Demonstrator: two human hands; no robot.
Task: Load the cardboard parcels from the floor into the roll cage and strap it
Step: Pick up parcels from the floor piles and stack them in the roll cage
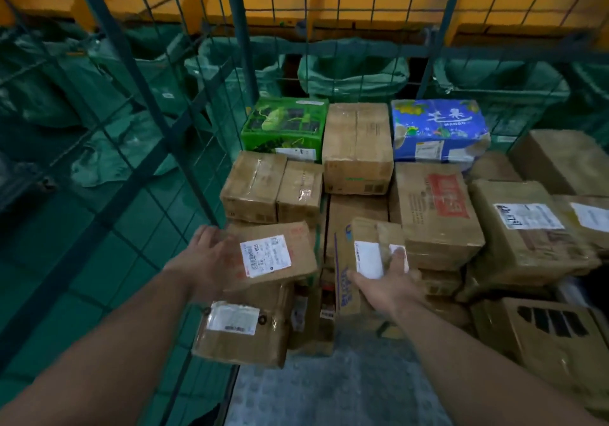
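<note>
Inside the blue wire roll cage (184,148) lie several stacked cardboard parcels. My left hand (206,260) holds the left edge of a flat brown parcel (290,244) with a white label, tilted above the stack. My right hand (384,285) grips a small taped parcel (365,244) with a white label and blue printing, thumb on its top. A brown parcel (244,336) with a label lies below the left one. At the back stand a green printed box (286,125), a plain carton (357,145) and a blue mango box (438,128).
More cartons (527,237) are piled to the right, one with cut-out slots (557,333). Grey cage floor (329,389) shows in front. Green sacks (352,69) hang behind the mesh under an orange wall. Green tiled floor (99,260) lies left of the cage.
</note>
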